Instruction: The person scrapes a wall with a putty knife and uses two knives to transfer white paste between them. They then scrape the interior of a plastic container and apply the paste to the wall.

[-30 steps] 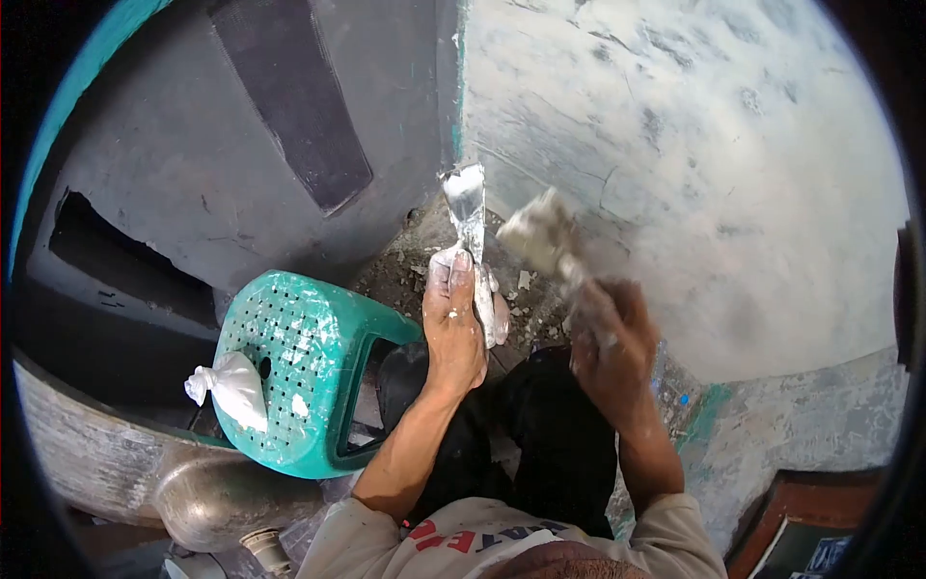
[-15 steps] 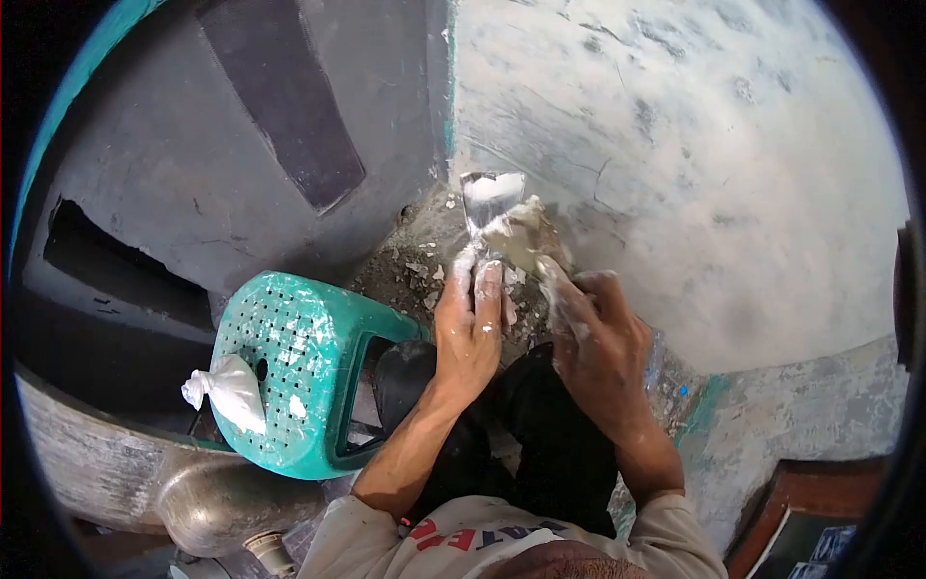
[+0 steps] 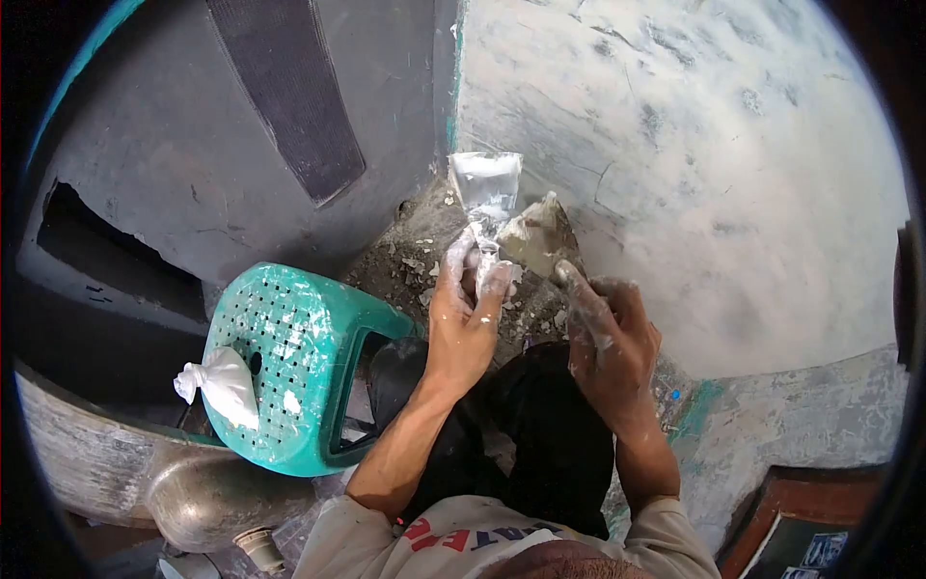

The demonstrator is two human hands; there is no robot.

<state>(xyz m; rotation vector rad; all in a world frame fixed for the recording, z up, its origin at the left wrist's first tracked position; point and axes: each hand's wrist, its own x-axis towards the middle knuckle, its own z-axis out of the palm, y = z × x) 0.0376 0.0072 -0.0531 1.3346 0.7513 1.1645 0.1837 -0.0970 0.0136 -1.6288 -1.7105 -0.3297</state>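
Shifted down and off the face of the first scraper (image 3: 486,181), the blade of the second scraper (image 3: 536,234) now sits beside the neck of the first, where half a second earlier the two blades overlapped.

Largest in view is the pale, patchy wall (image 3: 714,203) on the right, its surface marked with grey streaks and smudges. It meets a dark grey wall (image 3: 145,164) on the left, which bears a long dark strip (image 3: 289,106). Between their lower ends lies the floor (image 3: 381,280), strewn with pale flakes and crumbs near the corner. A green plastic stool (image 3: 326,323), spotted with white, stands to the left of the person's dark trousers (image 3: 564,439). Below it is a rounded, dull metal object (image 3: 207,502), and a brown-framed object (image 3: 820,497) shows at the lower right.

Both hands are dusted with white. The left hand (image 3: 466,323) grips the first scraper low on its neck, fingers and thumb closed around it, with the wide blade pointing away from the person and white material on its face. The right hand (image 3: 612,343) is closed on the second scraper, whose blade, coated with pale residue, slants toward the first. Smaller still, a knotted white bag (image 3: 227,386) rests on the stool seat.
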